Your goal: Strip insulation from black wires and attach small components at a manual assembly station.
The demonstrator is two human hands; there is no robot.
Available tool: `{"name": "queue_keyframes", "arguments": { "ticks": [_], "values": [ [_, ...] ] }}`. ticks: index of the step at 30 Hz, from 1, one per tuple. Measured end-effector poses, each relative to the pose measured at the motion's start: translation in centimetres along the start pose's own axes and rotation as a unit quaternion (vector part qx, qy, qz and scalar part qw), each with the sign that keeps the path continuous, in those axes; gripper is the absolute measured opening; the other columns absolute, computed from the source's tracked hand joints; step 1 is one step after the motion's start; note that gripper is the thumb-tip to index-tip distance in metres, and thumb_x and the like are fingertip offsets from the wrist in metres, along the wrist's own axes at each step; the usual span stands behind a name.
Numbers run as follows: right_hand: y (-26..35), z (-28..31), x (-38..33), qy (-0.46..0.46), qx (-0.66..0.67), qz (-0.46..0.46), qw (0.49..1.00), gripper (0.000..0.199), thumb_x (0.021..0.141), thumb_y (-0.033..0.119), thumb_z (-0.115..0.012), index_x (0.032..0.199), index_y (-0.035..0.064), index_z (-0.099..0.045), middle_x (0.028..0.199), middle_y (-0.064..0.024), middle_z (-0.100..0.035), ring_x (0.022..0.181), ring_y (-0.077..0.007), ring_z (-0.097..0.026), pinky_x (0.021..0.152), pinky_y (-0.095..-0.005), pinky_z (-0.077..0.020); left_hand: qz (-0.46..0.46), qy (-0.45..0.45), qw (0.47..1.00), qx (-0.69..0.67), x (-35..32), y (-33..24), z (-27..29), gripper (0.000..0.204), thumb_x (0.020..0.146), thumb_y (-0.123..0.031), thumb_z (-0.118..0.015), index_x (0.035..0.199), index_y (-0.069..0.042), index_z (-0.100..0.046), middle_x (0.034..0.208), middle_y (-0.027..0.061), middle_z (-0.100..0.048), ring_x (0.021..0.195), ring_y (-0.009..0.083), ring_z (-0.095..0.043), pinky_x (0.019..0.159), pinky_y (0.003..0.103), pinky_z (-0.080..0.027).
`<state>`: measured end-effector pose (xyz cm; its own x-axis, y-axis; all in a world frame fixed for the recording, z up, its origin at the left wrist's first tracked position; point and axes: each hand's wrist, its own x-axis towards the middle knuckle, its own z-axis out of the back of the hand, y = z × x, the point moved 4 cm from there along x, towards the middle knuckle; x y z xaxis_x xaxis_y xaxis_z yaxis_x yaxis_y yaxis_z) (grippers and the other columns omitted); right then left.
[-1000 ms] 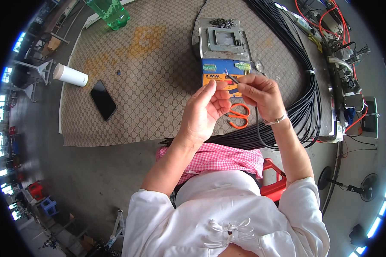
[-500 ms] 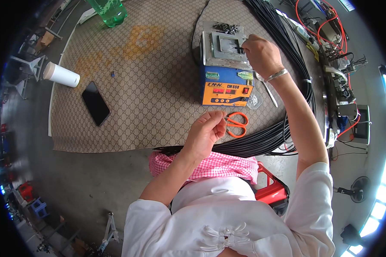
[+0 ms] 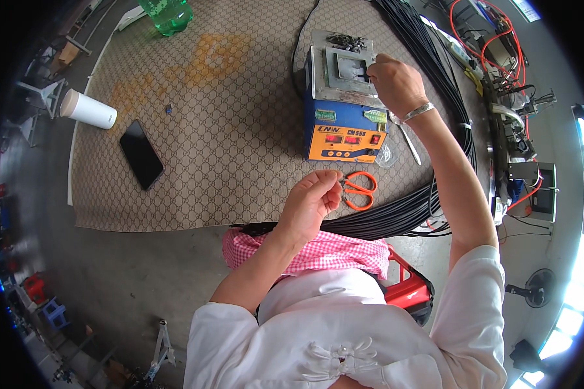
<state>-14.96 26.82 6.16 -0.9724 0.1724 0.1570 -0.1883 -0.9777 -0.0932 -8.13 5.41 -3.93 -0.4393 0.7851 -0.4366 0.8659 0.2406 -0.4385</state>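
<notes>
My right hand [image 3: 399,84] reaches over the square metal bath [image 3: 352,68] on top of a blue and orange solder pot [image 3: 346,137]. Its fingertips are pinched on a small dark piece [image 3: 364,79] at the bath's right side; I cannot make out its kind. Dark scraps [image 3: 345,43] lie on the metal plate behind the bath. In front of the pot, my left hand [image 3: 311,200] is closed in a pinch, with whatever it may hold too small to see. Just right of its fingertips lie orange-handled scissors [image 3: 360,190], their blades mostly hidden.
Bundled black cables [image 3: 376,222] run along the table's right side and front edge. A metal spoon-like tool [image 3: 409,144] and a clear dish [image 3: 387,156] lie right of the pot. Leftward are a phone [image 3: 141,155], a white tumbler [image 3: 89,109] and a green bottle [image 3: 167,16].
The view has shifted slightly, so the table things sit a little differently in the picture. Both hands hold nearly the same poses; the dark piece stays at the bath's right side.
</notes>
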Motion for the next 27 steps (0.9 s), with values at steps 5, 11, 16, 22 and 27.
{"name": "queue_keyframes", "arguments": {
  "ticks": [5,11,16,22,27],
  "values": [
    [-0.7,1.0,-0.1,-0.028,0.013,0.015,0.999,0.015,0.074,0.002,-0.049,0.079,0.0074,-0.062,0.086,-0.0063,-0.057,0.079,-0.0259,-0.059,0.068,-0.0353,-0.0479,0.003,0.001,1.0,0.001,0.1,0.0,0.0,0.017,0.088,-0.019,-0.052,0.095,-0.003,-0.055,0.073,-0.0006,-0.055,0.064,0.0074,-0.05,0.063,0.022,-0.041],
    [-1.1,2.0,0.7,-0.016,-0.03,0.045,0.998,0.016,0.073,0.002,-0.051,0.081,0.0086,-0.062,0.084,-0.0056,-0.056,0.079,-0.0247,-0.059,0.069,-0.035,-0.0478,0.006,0.004,1.0,-0.003,0.1,0.3,0.2,0.017,0.088,-0.018,-0.052,0.095,-0.003,-0.055,0.073,-0.0006,-0.055,0.064,0.0072,-0.05,0.063,0.022,-0.041],
    [-1.0,1.7,1.4,-0.037,-0.067,0.088,0.993,0.011,0.075,0.003,-0.05,0.077,0.0081,-0.059,0.08,-0.0052,-0.052,0.082,-0.022,-0.056,0.072,-0.0326,-0.0457,0.01,0.011,1.0,-0.002,0.3,0.4,0.3,0.017,0.088,-0.017,-0.052,0.095,-0.003,-0.055,0.073,-0.0006,-0.055,0.064,0.0069,-0.05,0.062,0.022,-0.041],
    [-0.4,0.6,2.5,0.001,-0.115,0.123,0.986,0.017,0.074,0.002,-0.05,0.081,0.0114,-0.061,0.083,-0.0035,-0.053,0.087,-0.0195,-0.056,0.078,-0.0309,-0.0465,0.011,0.001,1.0,0.0,0.4,0.4,0.7,0.017,0.088,-0.017,-0.051,0.094,-0.003,-0.056,0.072,-0.0009,-0.055,0.064,0.0064,-0.049,0.062,0.021,-0.04],
    [-0.2,0.4,3.4,0.041,-0.131,0.127,0.982,0.016,0.074,0.005,-0.055,0.085,0.0124,-0.064,0.093,-0.0034,-0.056,0.092,-0.0209,-0.057,0.076,-0.0319,-0.0494,0.014,0.008,1.0,-0.007,0.7,0.6,1.1,0.016,0.088,-0.017,-0.051,0.094,-0.003,-0.056,0.072,-0.0011,-0.055,0.064,0.0063,-0.05,0.062,0.022,-0.04]
  ]
}}
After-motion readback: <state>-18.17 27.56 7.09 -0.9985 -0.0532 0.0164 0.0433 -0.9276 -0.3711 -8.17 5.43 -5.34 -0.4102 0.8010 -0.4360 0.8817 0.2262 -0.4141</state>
